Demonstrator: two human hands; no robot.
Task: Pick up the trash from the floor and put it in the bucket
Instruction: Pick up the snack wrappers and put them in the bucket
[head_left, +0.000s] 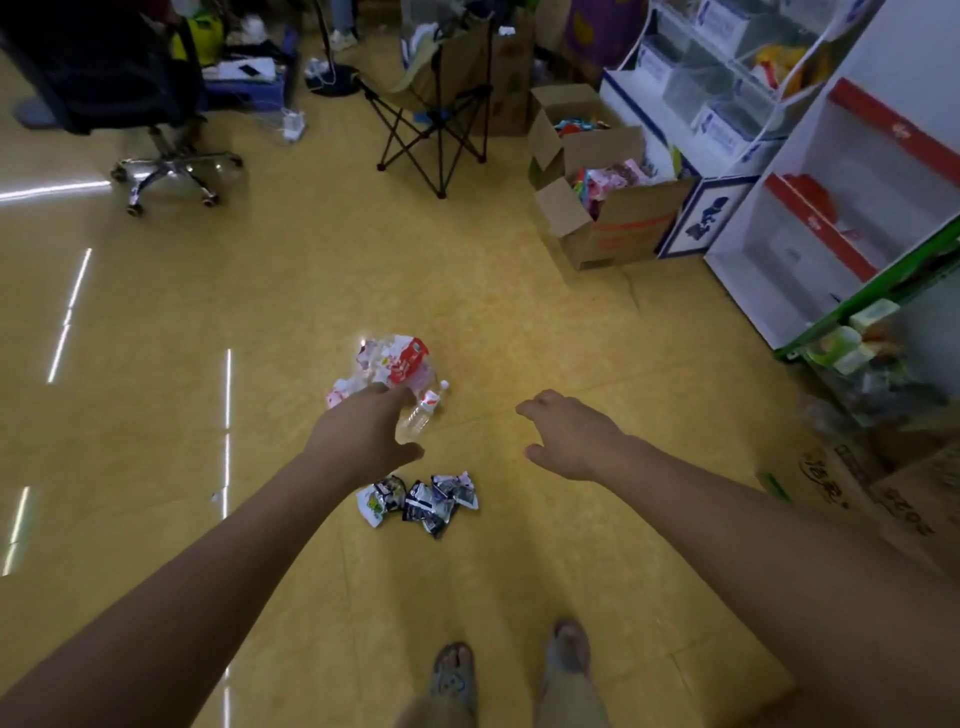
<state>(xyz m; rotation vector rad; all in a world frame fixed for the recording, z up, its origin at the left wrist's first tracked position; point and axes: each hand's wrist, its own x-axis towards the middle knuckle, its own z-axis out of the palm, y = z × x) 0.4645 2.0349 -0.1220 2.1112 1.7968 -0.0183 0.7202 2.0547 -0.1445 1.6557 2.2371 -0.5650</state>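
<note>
Loosely open hands, left (363, 431) and right (571, 441), near bottle (425, 409), wrappers (421, 501), crumpled bag (395, 361).

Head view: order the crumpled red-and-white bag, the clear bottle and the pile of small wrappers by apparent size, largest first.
1-2. crumpled red-and-white bag and pile of small wrappers: about alike; the left hand covers part of the bag, so no ranking.
3. clear bottle: smallest, also partly covered.

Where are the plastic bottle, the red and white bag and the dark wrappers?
plastic bottle (422, 415), head view, on its clear body.
red and white bag (408, 359), head view, on its red patch.
dark wrappers (418, 502), head view, on the middle packet.
</note>
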